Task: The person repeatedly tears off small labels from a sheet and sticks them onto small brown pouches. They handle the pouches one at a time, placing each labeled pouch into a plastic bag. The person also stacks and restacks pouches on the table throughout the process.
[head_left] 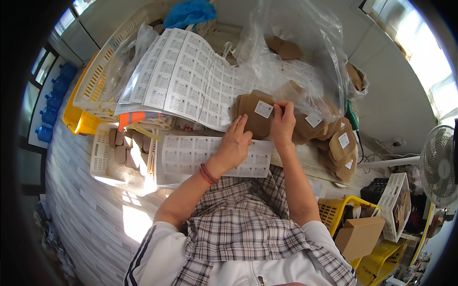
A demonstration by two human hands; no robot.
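Observation:
In front of me lies a stack of brown, rounded pads (257, 125), the top one bearing a small white label (264, 109). My left hand (234, 147) rests against the stack's lower left edge, its fingers stretched over the top pad. Beside the label's right edge, my right hand (283, 123) is closed in a pinch; what sits between its fingertips is too small to make out. Under my left wrist lies a printed label sheet (183, 155). A larger fan of label sheets (179, 78) spreads behind it.
More labelled brown pads (341, 143) are heaped to the right, partly under a clear plastic bag (305, 52). A white basket (99, 155) with brown pads stands left. Farther right are a yellow crate (332, 212), a cardboard box (359, 236) and a fan (440, 164).

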